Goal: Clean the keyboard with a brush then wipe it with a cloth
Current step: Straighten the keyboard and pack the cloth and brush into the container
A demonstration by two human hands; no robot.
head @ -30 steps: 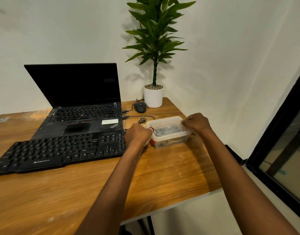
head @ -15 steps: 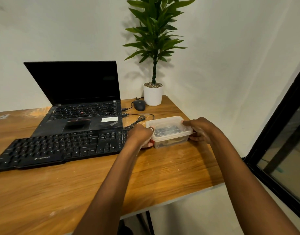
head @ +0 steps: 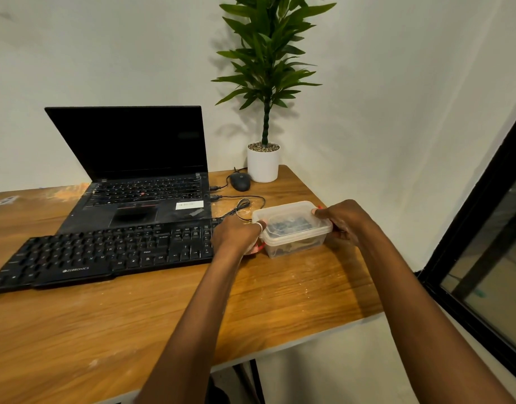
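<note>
While both hands clasp a clear plastic container (head: 294, 243) near the right end of the wooden table (head: 265, 310), the black Zebronics keyboard (head: 105, 252) lies flat to its left, along the near edge of an open black laptop (head: 134, 176) with a dark screen. The keyboard's right end sits just beside the container and partly under the left hand (head: 236, 236).

That hand's fingers are curled round the left end of the container, the thumb lying up on the edge of the translucent lid (head: 291, 212). The right hand (head: 345, 223) grips the opposite end: its thumb presses the far right corner of the lid, and its other fingers wrap down the side wall. A red clip (head: 261, 246) shows at the lower left of the container, just below the left thumb. The lid is seated on the container. Something dark and bluish lies inside, too blurred through the plastic to name.

A thin black cable (head: 245, 204) runs from the laptop's right side and loops on the wood just behind the container. Farther back a black mouse (head: 240, 182) rests beside a white pot (head: 262, 167) holding a tall leafy plant (head: 268, 53) in the corner against the pale wall. A black window frame (head: 472, 228) stands to the right, well apart from the table
</note>
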